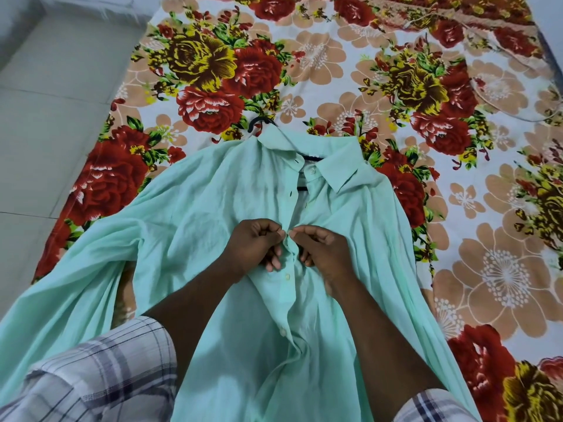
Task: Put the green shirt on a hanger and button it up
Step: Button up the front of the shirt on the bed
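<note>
Bedsheet (335,71) underlies green shirt (198,214); left hand (254,243) and right hand (323,248) pinch placket (292,300).

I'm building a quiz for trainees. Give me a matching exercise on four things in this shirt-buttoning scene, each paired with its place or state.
Things:
1. black hanger hook
2. pale top collar button
3. left hand
4. red-and-yellow floral bedsheet

Places or states:
A. spread under the light green shirt
B. unfastened
C. sticks out beyond the collar
D. pinches the shirt's front edge

Pairs: 1-C, 2-B, 3-D, 4-A
</note>
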